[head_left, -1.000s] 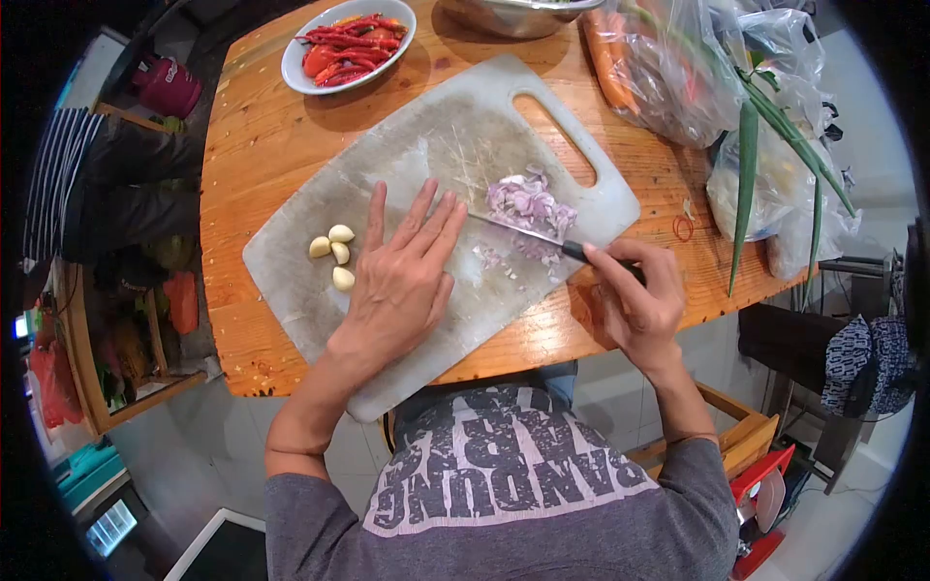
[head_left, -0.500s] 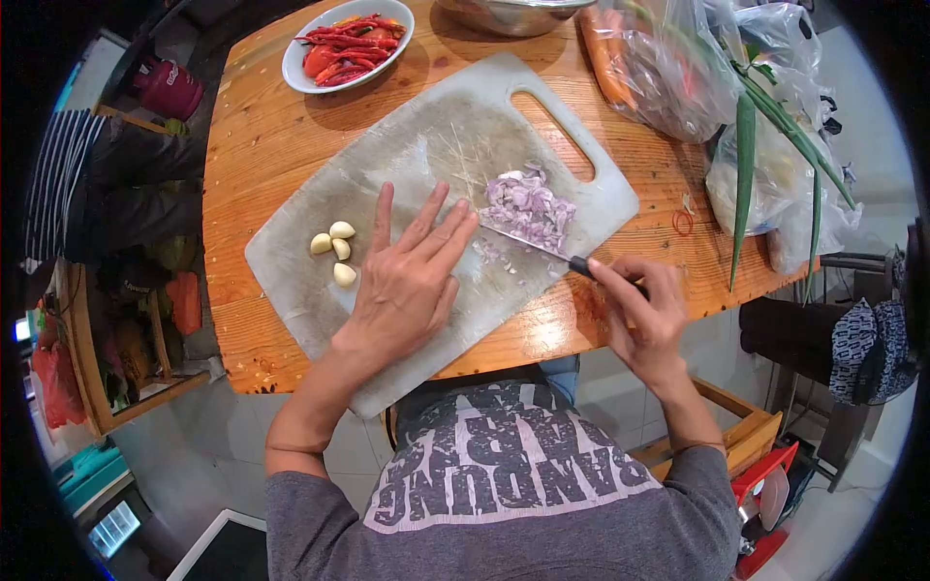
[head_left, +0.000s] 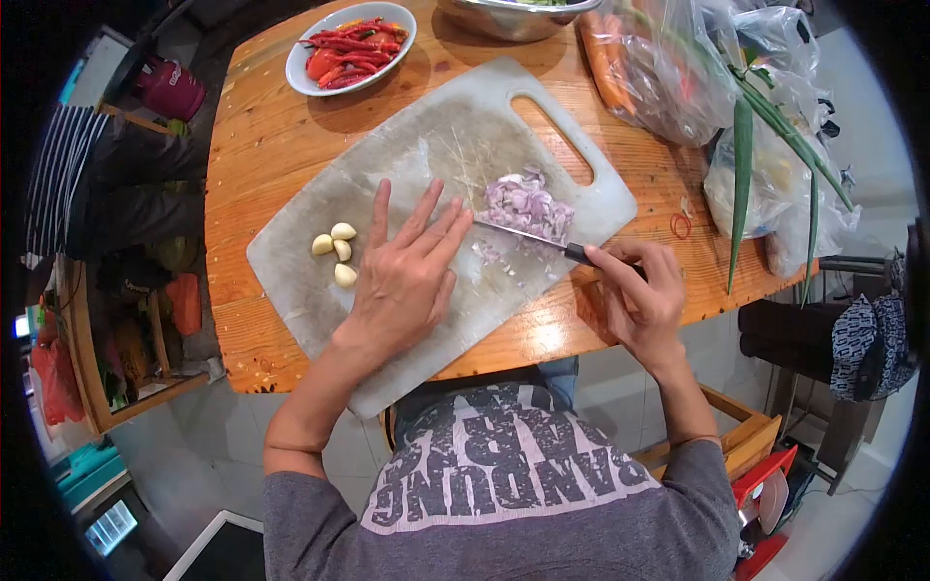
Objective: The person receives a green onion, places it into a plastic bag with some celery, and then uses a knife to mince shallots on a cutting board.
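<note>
My left hand (head_left: 402, 276) is spread over the cutting board (head_left: 320, 208), its fingers stretched out and one fingertip at the tip of the knife (head_left: 531, 237). In my right hand (head_left: 644, 295) is the knife's black handle, the blade pointing left across the board. Right behind the blade lies a pile of chopped shallots (head_left: 528, 205), with small bits scattered in front of it. Several peeled garlic cloves (head_left: 343, 250) sit on the board to the left of my left hand.
A white bowl of red chilies and tomatoes (head_left: 351, 48) stands at the back left, a metal bowl (head_left: 518, 21) at the back. Plastic bags with carrots (head_left: 606, 63) and other produce fill the right side, green leaves (head_left: 742, 184) hanging over. A red rubber band (head_left: 681, 226) lies on the wooden table (head_left: 262, 155).
The knife and my right hand have shifted very slightly up and left. My left hand stays nearly in place, fingers still spread.
</note>
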### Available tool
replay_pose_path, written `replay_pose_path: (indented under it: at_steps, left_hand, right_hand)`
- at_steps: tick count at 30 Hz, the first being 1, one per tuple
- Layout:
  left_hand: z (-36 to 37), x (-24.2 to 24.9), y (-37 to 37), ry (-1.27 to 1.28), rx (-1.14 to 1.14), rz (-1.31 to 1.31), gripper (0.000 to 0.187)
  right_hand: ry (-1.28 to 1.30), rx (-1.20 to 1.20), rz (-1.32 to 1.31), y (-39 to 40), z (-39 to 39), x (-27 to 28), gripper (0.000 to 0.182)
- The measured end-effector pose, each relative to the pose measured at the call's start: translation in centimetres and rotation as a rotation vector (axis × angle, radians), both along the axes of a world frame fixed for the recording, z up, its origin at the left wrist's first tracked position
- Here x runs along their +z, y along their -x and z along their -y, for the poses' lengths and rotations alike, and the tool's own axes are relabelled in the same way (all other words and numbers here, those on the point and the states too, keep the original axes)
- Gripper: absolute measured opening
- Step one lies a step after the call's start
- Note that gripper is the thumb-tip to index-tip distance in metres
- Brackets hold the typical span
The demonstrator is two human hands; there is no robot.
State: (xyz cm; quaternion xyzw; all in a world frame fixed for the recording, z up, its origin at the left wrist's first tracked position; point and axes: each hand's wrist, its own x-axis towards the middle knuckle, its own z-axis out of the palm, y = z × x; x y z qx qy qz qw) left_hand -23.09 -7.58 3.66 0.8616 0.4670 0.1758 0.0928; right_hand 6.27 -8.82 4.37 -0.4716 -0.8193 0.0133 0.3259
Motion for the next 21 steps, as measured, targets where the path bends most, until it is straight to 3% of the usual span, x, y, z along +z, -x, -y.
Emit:
replay_pose_path:
  at_steps: [14, 21]
  left_hand:
    - [-0.1, 0.1, -0.2, -0.024, 0.03, -0.017, 0.068]
    - [-0.2, 0.1, -0.1, -0.024, 0.049, -0.036, 0.068]
  right_hand:
    - [0.134, 0.064, -0.041, -0.5, -1.2, 0.5, 0.047]
    - [0.009, 0.062, -0.003, -0.1, -1.8, 0.6, 0.046]
